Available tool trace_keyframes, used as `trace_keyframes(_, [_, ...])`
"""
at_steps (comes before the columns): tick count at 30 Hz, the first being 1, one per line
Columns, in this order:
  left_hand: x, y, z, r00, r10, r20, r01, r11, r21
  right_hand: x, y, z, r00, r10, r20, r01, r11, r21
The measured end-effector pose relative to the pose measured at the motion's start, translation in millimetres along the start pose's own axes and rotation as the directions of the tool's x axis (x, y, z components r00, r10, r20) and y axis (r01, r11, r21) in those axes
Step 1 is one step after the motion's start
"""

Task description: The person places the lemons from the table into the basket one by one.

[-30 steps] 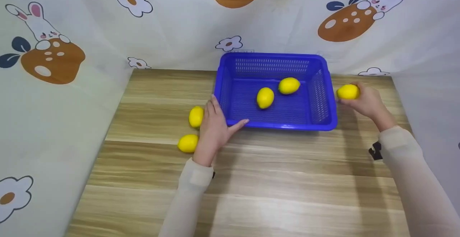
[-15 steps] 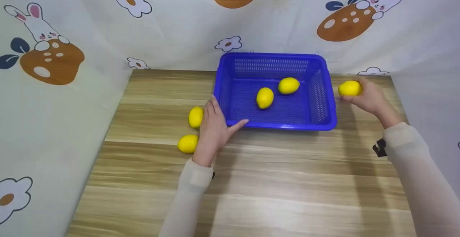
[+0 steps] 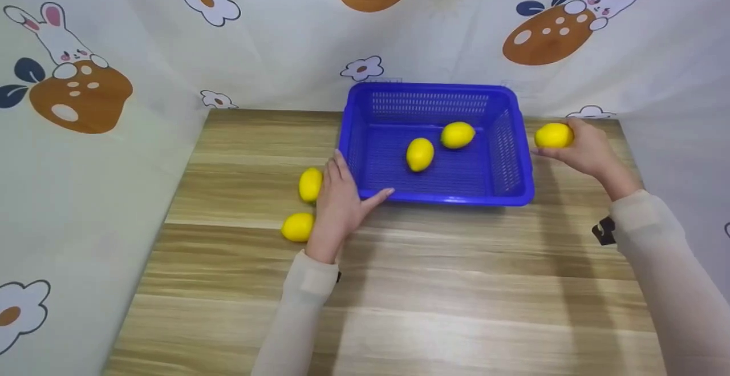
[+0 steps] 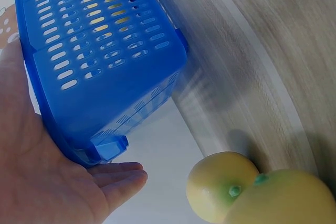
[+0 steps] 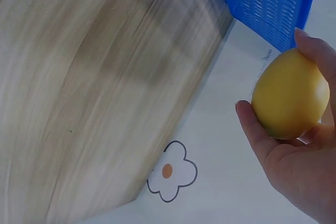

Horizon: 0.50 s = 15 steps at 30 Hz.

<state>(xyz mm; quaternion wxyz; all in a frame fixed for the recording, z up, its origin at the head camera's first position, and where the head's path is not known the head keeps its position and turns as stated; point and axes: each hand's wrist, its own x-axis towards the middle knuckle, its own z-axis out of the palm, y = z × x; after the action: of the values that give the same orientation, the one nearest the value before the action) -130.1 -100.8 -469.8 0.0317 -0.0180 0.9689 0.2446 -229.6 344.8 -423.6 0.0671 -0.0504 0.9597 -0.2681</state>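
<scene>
A blue plastic basket (image 3: 445, 199) with slotted sides stands at the back of the wooden table. Inside it lie two yellow lemons, one near the middle (image 3: 420, 154) and one farther back (image 3: 458, 135). My left hand (image 3: 337, 202) rests on the basket's front left corner, fingers straight along the side and thumb along the front rim. My right hand (image 3: 590, 148) holds another lemon (image 3: 554, 136) between thumb and fingers, just outside the basket's right rim. In the right wrist view this lemon (image 5: 290, 95) is raised above the tabletop.
Left of my left hand, two more lemons lie on the table, one behind (image 3: 311, 185) and one nearer (image 3: 297, 227). A white cloth (image 3: 274, 45) printed with rabbits and flowers hangs behind the table and along its sides. The wooden tabletop (image 3: 433, 284) stretches in front of the basket.
My right hand has risen slightly and shifted a little toward the back, with the lemon in its grip. The left hand, basket and other lemons have stayed in place.
</scene>
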Motion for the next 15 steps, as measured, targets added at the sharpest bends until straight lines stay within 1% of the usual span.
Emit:
trace_keyframes(10, [0.1, 1.1, -0.3, 1.000, -0.004, 0.003, 0.004, 1.000, -0.008, -0.8, -6.1, -3.5, 1.000, 0.007, 0.014, -0.007, 1.000, 0.008])
trace_keyframes(15, [-0.3, 1.4, -1.2, 1.000, -0.012, 0.011, 0.013, 1.000, -0.013, -0.8, -9.7, -6.7, 1.000, -0.007, 0.006, 0.007, 1.000, 0.007])
